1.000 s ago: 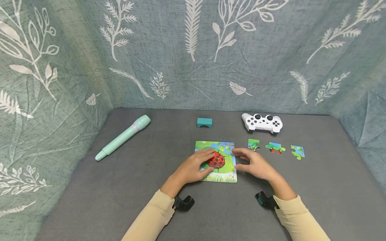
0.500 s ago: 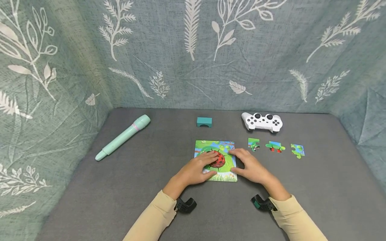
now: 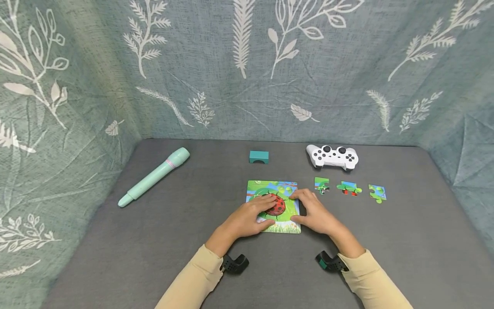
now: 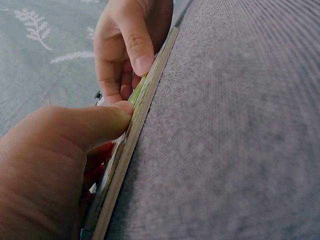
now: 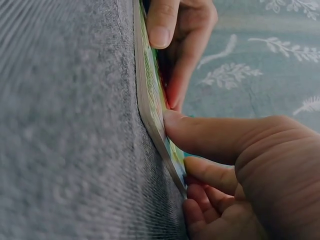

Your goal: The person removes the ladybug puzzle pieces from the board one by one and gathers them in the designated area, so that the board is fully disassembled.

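A ladybug jigsaw puzzle [image 3: 287, 226] lies flat on the grey table, its pieces set in a square board. My left hand [image 3: 247, 218] rests across its left half, fingers extended over the red ladybug and thumb pressing the lower part. At the puzzle's right side, my right hand [image 3: 316, 214] touches the top surface with spread thumb and index finger. In the right wrist view the other fingers [image 5: 200, 207] of that hand bend beside the board's edge. The left wrist view shows the left thumb [image 4: 107, 122] on the picture near the board's pale edge.
Three loose puzzle pieces, left [image 3: 322, 185], middle [image 3: 349, 188] and right [image 3: 377, 193], lie right of the puzzle. Behind them sits a white game controller [image 3: 332, 157]. A teal block [image 3: 258, 157] stands at the back, and a mint-green microphone-shaped stick [image 3: 154, 177] lies left.
My right hand has moved left from beside the puzzle onto its right edge. The left hand has shifted slightly right, then stayed on the puzzle. The view has drifted slightly.
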`<action>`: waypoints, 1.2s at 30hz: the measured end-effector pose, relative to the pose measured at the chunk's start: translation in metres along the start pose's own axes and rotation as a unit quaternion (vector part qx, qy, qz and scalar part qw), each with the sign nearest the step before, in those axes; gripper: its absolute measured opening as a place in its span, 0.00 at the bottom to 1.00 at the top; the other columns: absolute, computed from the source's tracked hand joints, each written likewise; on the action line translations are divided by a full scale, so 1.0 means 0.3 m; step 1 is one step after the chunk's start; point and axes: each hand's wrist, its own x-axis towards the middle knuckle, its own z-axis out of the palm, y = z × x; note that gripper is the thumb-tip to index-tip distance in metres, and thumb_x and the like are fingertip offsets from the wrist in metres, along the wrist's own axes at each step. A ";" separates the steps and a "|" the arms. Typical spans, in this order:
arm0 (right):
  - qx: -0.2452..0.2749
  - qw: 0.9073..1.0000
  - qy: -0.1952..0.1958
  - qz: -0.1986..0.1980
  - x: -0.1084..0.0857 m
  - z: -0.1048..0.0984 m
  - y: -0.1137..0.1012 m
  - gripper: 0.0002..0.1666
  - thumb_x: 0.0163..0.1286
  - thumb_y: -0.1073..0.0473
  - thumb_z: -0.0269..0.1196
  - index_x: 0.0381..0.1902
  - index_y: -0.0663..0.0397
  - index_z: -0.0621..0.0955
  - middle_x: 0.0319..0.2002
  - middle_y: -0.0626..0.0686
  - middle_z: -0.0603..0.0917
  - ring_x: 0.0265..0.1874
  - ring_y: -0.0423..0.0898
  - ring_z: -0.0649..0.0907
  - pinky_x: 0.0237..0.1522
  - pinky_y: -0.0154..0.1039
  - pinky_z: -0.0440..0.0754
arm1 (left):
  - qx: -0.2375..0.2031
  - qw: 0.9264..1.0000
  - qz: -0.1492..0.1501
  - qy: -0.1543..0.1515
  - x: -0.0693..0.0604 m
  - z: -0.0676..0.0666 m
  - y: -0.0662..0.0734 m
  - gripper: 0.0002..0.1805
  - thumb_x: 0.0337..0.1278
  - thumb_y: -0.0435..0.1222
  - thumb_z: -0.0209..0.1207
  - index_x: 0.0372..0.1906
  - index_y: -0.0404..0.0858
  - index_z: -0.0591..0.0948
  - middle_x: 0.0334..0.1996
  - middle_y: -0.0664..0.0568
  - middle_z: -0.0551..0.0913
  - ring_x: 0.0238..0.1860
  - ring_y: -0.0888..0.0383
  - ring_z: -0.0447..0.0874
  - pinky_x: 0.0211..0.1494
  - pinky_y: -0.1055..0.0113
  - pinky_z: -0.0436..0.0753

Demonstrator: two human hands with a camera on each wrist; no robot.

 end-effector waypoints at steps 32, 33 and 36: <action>0.032 0.998 0.060 -0.009 -0.004 0.015 -0.017 0.28 0.53 0.70 0.70 0.54 0.63 0.78 0.48 0.57 0.75 0.42 0.49 0.80 0.47 0.42 0.83 | 0.007 1.000 0.010 -0.002 0.002 -0.001 -0.003 0.33 0.58 0.46 0.62 0.66 0.35 0.71 0.67 0.46 0.69 0.68 0.50 0.66 0.69 0.56 0.71; 0.030 0.998 0.062 -0.010 -0.003 0.015 -0.016 0.28 0.53 0.70 0.70 0.54 0.63 0.78 0.48 0.57 0.76 0.42 0.49 0.80 0.47 0.42 0.83 | 0.008 1.000 0.009 -0.003 0.002 0.000 -0.004 0.33 0.58 0.46 0.62 0.66 0.35 0.71 0.67 0.46 0.69 0.69 0.50 0.66 0.70 0.57 0.70; 0.022 0.997 0.070 -0.011 -0.004 0.015 -0.011 0.27 0.53 0.70 0.70 0.53 0.62 0.79 0.47 0.57 0.76 0.41 0.48 0.81 0.46 0.41 0.83 | 0.003 1.000 0.007 -0.004 0.004 0.002 -0.002 0.33 0.58 0.46 0.62 0.66 0.35 0.71 0.67 0.46 0.69 0.69 0.50 0.66 0.70 0.56 0.70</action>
